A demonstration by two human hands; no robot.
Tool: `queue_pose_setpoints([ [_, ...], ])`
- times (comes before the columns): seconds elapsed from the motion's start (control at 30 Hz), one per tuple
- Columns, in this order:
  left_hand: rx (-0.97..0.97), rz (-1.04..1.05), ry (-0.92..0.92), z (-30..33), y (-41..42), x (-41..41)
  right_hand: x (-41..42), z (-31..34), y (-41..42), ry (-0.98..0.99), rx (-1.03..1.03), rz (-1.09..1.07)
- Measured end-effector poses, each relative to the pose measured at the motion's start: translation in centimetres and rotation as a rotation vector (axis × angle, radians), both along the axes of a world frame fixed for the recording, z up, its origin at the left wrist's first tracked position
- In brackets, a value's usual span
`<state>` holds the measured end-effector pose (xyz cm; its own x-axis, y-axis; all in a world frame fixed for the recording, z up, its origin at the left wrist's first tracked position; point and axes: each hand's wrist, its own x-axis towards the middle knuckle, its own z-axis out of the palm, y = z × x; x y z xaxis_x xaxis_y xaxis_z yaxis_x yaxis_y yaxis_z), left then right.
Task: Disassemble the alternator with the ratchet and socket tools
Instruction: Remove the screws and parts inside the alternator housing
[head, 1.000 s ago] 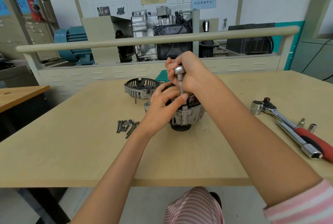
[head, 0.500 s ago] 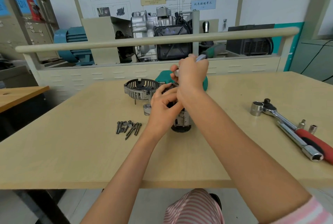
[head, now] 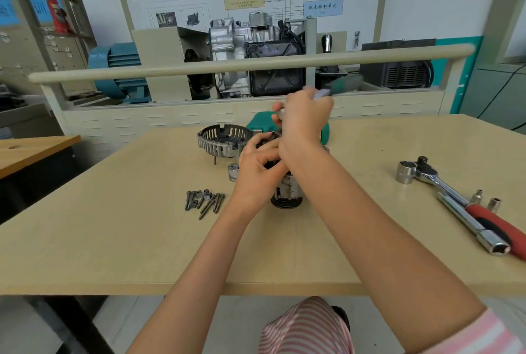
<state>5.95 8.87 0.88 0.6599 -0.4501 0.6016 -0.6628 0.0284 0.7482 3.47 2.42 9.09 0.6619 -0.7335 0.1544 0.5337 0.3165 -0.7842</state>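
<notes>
- A loose heap of dark bolts point(head: 205, 202) lies on the wooden table point(head: 113, 240), left of the hands.
- Behind them sits a slotted metal cover point(head: 220, 141), open side up, with a thin pin sticking down from its near edge; a small metal sleeve point(head: 233, 172) stands just in front of it.
- The left hand point(head: 256, 176) grips the top of the alternator point(head: 287, 193) with its fingers curled round the dark upper part.
- The alternator stands at the middle of the table with its grooved pulley end down; most of its body is hidden by the two hands.
- The right hand point(head: 303, 117) is above the alternator, fingers clamped round a small ratchet point(head: 321, 92) whose green handle is blurred and points away to the right.
- A green case point(head: 324, 131) peeks out behind the right wrist.
- Well to the right lie a red-handled ratchet point(head: 444, 183) with a large socket point(head: 405, 171) on its head, a long steel extension bar point(head: 469, 225) beside it, and two small sockets point(head: 486, 201) standing just past them.
</notes>
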Motion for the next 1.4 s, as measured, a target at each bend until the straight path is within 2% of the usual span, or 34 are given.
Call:
queue_pose_setpoints([
  [0.03,0.005,0.005,0.01,0.1,0.0,-0.1,0.1,-0.1,0.2,-0.037,0.009,-0.059],
  [0.1,0.023,-0.002,-0.004,0.0,-0.1,-0.2,0.0,0.0,-0.3,-0.007,0.039,0.041],
  [0.23,0.1,-0.035,-0.057,0.2,0.2,-0.1,-0.6,1.0,-2.8,0.125,0.144,0.674],
  [0.33,0.092,-0.052,-0.072,0.0,0.3,0.2,-0.6,1.0,-3.6,0.173,0.114,0.836],
  [0.43,0.024,-0.054,-0.052,-0.3,0.2,0.3,-0.6,0.9,-2.7,0.164,0.101,0.714],
  [0.47,0.006,-0.048,-0.039,-0.3,0.2,0.3,-0.5,0.8,-2.2,0.133,0.101,0.588],
  [0.57,0.033,0.0,-0.058,-0.4,0.0,0.2,0.1,-0.1,-0.9,-0.016,0.072,0.034],
  [0.6,0.05,0.01,-0.079,-0.4,-0.1,0.2,0.2,-0.3,-0.7,-0.058,0.065,-0.053],
  [0.67,0.049,0.012,-0.084,-0.3,0.0,0.0,0.2,-0.1,-0.7,-0.027,0.045,0.002],
  [0.77,0.049,0.011,-0.061,-0.2,0.0,-0.1,-0.1,0.6,-1.7,0.136,0.04,0.385],
  [0.83,0.054,0.025,-0.077,-0.3,-0.1,0.0,-0.4,1.0,-2.4,0.164,0.065,0.662],
  [0.9,0.021,0.026,-0.061,-0.4,-0.2,0.0,-0.6,0.9,-2.5,0.173,0.015,0.773],
  [0.97,-0.03,0.012,-0.049,-0.7,-0.3,0.1,-0.7,0.9,-2.0,0.176,0.003,0.734],
  [1.1,-0.086,0.031,-0.108,-1.1,-0.6,-0.1,0.2,0.2,-0.9,0.067,0.003,0.206],
  [1.17,-0.085,0.072,-0.174,-1.2,-0.7,-0.1,0.5,0.0,-0.9,0.042,0.013,0.086],
  [1.23,-0.062,0.109,-0.241,-1.3,-0.8,0.1,0.5,0.2,-1.2,0.063,0.024,0.148],
  [1.4,-0.052,0.081,-0.317,-1.1,-0.8,0.5,0.6,0.5,-1.7,0.106,0.057,0.472],
])
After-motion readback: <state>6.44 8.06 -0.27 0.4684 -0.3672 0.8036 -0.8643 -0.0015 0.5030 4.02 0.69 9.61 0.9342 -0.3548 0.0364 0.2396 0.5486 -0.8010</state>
